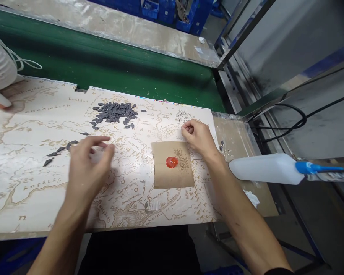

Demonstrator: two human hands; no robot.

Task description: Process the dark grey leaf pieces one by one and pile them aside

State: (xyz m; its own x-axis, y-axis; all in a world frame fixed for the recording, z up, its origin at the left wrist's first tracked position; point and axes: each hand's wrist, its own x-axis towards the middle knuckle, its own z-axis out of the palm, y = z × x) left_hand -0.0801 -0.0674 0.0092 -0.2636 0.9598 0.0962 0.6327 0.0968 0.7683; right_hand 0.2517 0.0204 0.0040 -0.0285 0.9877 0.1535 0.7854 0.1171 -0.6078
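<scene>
The half-closed right hand (196,135) is being rested beside brown paper (160,172) (a red disc (172,162) is lying on it); the open, empty left hand (88,164) is being held over the map (31,191).

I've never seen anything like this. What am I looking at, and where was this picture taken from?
This view comes from a camera worn on a person's head, looking down at their own two bare hands; no machine is involved. A printed map sheet covers the work surface. On it lie a heap of small dark pieces and a brown paper square bearing a red disc. The left hand hovers near stray dark pieces; the right hand is just beyond the paper. Neither seems to hold anything.
</scene>
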